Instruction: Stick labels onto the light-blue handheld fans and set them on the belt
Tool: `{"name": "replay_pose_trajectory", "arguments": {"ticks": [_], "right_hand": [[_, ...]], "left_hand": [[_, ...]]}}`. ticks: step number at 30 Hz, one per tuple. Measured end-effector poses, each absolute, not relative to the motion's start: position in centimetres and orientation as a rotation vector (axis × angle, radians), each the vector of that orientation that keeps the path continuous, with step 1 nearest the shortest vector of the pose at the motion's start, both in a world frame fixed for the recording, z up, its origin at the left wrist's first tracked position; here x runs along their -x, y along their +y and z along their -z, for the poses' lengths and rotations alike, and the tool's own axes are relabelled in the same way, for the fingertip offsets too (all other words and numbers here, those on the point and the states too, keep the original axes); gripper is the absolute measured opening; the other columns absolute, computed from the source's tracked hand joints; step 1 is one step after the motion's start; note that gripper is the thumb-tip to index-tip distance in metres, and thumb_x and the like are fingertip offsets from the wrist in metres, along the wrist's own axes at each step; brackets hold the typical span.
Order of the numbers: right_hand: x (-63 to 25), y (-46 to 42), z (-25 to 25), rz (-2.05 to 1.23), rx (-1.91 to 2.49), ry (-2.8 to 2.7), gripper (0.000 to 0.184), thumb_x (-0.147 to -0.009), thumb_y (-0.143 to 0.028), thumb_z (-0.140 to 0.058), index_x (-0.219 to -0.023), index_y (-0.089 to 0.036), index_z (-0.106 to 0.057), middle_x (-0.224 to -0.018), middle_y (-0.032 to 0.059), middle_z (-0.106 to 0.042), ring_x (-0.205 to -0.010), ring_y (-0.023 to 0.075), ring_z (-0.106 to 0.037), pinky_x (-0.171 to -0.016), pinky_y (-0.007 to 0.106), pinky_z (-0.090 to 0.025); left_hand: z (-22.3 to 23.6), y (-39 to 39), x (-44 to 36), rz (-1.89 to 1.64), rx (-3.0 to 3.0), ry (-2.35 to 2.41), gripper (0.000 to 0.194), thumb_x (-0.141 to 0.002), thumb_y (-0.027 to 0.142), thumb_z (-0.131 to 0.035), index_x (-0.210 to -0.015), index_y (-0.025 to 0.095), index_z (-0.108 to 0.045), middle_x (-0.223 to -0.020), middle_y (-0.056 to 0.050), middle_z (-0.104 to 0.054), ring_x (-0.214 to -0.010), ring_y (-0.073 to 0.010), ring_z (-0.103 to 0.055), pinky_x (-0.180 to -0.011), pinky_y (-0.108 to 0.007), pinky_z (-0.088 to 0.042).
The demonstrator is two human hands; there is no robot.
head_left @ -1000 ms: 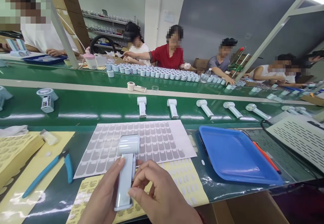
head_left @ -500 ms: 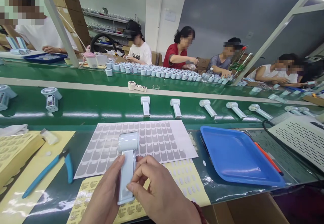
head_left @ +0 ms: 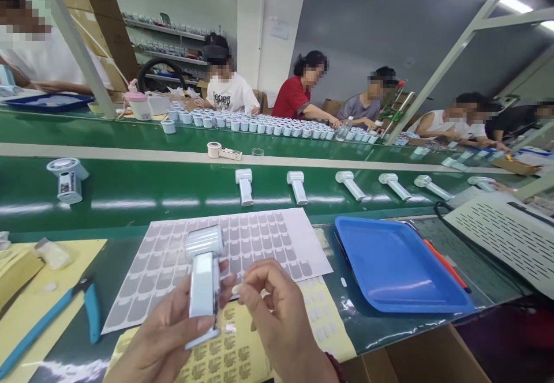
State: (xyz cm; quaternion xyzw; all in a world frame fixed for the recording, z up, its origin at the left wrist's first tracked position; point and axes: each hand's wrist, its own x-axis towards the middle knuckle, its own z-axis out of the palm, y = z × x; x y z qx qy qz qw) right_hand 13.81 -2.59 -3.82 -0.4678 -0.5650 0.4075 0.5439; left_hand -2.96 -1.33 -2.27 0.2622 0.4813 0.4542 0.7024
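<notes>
My left hand is wrapped round the handle of a light blue handheld fan, its round head pointing away from me. Just right of the handle, my right hand pinches a small white oval sticker between thumb and finger, apart from the fan. Beneath the fan lies a white sheet of grey stickers. Under my hands is a yellow sheet of printed labels, and white oval stickers show on yellow backing right of my right hand.
A blue tray and an orange-handled tool lie to the right, near a slotted white box. Blue-handled cutters rest at left. Several fans lie on the green conveyor belt. Co-workers sit across it.
My right hand has drawn away from the fan's handle, and a white oval sticker now shows in its pinch. My left hand has turned the fan slightly. The view has shifted right.
</notes>
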Motion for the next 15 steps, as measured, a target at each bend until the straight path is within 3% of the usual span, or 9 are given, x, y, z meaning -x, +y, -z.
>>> {"name": "replay_pose_trajectory", "arguments": {"ticks": [3,6,8,11,13,15], "right_hand": [[-16.6,-1.9,5.1,-0.6,1.425,-1.53,0.026,-0.099,-0.041,-0.048,-0.11,-0.022,-0.064,-0.109,0.0073,-0.07,-0.095,0.0198,-0.069,-0.066,0.025,-0.058],[-20.2,-1.2,7.3,-0.069,1.769,-1.711,0.042,-0.102,-0.032,-0.035,-0.134,-0.013,-0.055,-0.131,0.0164,-0.067,-0.119,0.0295,-0.064,-0.092,0.044,-0.06],[-22.3,-1.1,8.8,0.056,1.856,-1.71,0.046,-0.1,-0.027,-0.033,-0.137,-0.01,-0.054,-0.129,0.0189,-0.068,-0.118,0.0341,-0.065,-0.089,0.049,-0.061],[-24.3,-1.3,11.3,0.133,1.862,-1.736,0.044,-0.096,-0.024,-0.037,-0.132,-0.016,-0.06,-0.11,0.014,-0.077,-0.098,0.0315,-0.074,-0.064,0.038,-0.064],[-25.0,-1.4,13.0,0.257,1.835,-1.806,0.041,-0.096,-0.024,-0.043,-0.134,-0.02,-0.058,-0.105,0.0093,-0.078,-0.092,0.0269,-0.076,-0.062,0.03,-0.063],[-25.6,-1.2,14.7,0.418,1.861,-1.775,0.04,-0.099,-0.024,-0.044,-0.137,-0.021,-0.054,-0.105,0.0067,-0.078,-0.093,0.0263,-0.075,-0.072,0.033,-0.063]], "left_hand": [[2.2,1.5,4.3,-1.057,-0.689,1.128,0.076,-0.051,0.03,-0.093,-0.123,0.031,-0.069,-0.128,-0.004,-0.071,-0.121,-0.0362,-0.062,-0.106,-0.043,-0.049],[1.8,6.1,6.1,-1.105,-0.793,1.204,0.068,-0.057,0.026,-0.09,-0.121,0.026,-0.068,-0.13,-0.005,-0.07,-0.118,-0.0323,-0.064,-0.089,-0.034,-0.056],[1.4,9.6,7.3,-1.148,-0.779,1.309,0.052,-0.065,0.017,-0.083,-0.116,0.018,-0.07,-0.113,-0.006,-0.076,-0.107,-0.0277,-0.067,-0.074,-0.026,-0.055],[0.7,14.0,8.3,-1.267,-0.807,1.346,0.045,-0.076,0.01,-0.075,-0.12,0.016,-0.065,-0.094,0.002,-0.074,-0.099,-0.0171,-0.065,-0.068,-0.016,-0.048],[0.3,16.2,8.6,-1.318,-0.849,1.321,0.036,-0.081,0.016,-0.075,-0.115,0.013,-0.066,-0.095,0.001,-0.072,-0.098,-0.0162,-0.065,-0.071,-0.018,-0.049],[0.3,17.8,9.0,-1.363,-0.872,1.309,0.029,-0.086,0.027,-0.072,-0.11,0.012,-0.067,-0.104,-0.004,-0.071,-0.096,-0.0197,-0.066,-0.077,-0.029,-0.055]]}}
